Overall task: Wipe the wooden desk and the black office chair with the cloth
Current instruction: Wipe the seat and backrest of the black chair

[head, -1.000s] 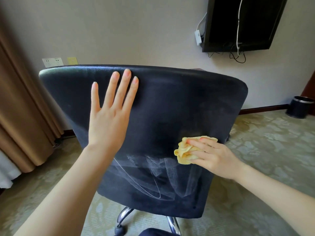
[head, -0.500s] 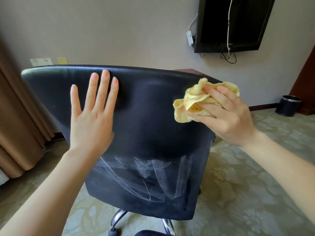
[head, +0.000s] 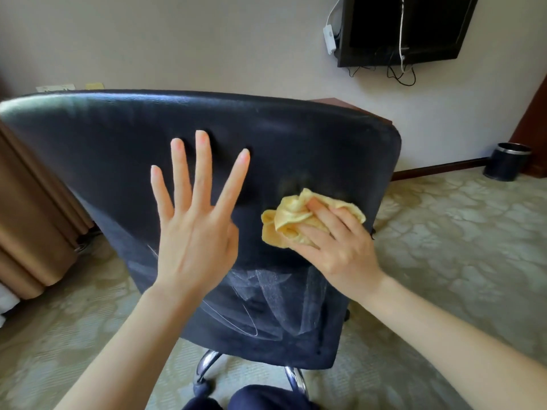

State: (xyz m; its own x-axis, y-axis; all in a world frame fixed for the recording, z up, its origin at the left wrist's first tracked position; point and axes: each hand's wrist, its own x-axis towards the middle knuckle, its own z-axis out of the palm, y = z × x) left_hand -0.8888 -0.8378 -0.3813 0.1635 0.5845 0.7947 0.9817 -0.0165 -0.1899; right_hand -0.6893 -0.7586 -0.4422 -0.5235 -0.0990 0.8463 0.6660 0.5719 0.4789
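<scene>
Room: a plain beige wall [head: 177,39] stands at the back, and a pale green patterned carpet [head: 444,261] covers the floor.
Chair: the black office chair [head: 296,143] with a shiny padded backrest fills the middle of the view, with its back side toward the camera and tilted a little.
Chair base: curved chrome legs [head: 204,365] show under the lower edge of the backrest.
Marks: thin white scuff marks [head: 260,297] cross the lower part of the backrest.
Cloth: the crumpled yellow cloth [head: 284,223] lies against the backrest, right of its centre and above the marks.
Right hand: the right hand [head: 340,247] grips the yellow cloth, its fingers bent over the bunch and pushing it on the chair.
Left hand: the left hand [head: 195,241] is spread flat with straight fingers and holds nothing. It is in front of the middle of the backrest, just beside the cloth. I cannot tell if the palm touches the chair.
Desk: a corner of the reddish-brown wooden desk [head: 340,101] shows just behind the upper right edge of the backrest.
Wall, right: a black flat screen [head: 384,25] hangs there, with a white cable [head: 401,25] in front of it.
Floor, right: a dark round waste bin with a metal rim [head: 507,162] stands near the wall.
Left edge: a brown folded curtain [head: 29,217] hangs down to the carpet.
</scene>
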